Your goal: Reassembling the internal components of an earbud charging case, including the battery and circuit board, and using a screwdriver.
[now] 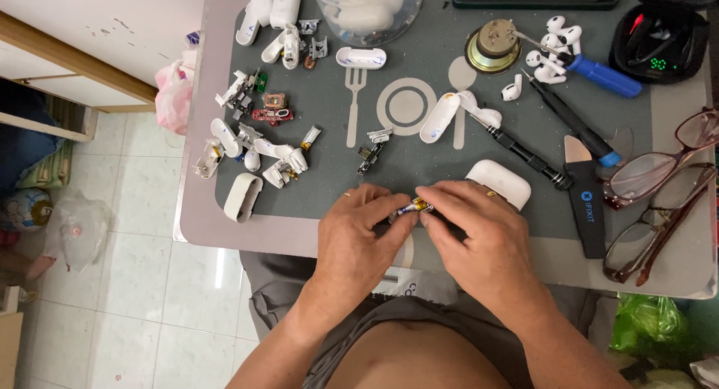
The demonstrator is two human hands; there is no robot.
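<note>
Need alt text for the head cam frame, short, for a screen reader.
Seen from above, a person's left hand and right hand pinch a small blue-and-yellow cylindrical part between their fingertips at the near edge of a grey mat. Dismantled white earbud cases, screwdrivers and two pairs of glasses lie around them.

Counts, placed relative to the round speaker part [493, 47] at the mat's top:

- Hands: two, left hand [359, 232] and right hand [479, 235], well below the speaker, both pinching one small yellow-and-blue cell [414, 206].
- Spectacles [659, 187]: two pairs, far right and below.
- Screwdrivers: two black-handled [569, 119], one blue-handled [599, 74], just right of it.
- Loose white earbuds [550, 48]: about seven, clustered immediately right; exact number hard to tell.
- Closed white case [500, 181]: one, below.
- Black pry tool [586, 202]: one, lower right.
</note>
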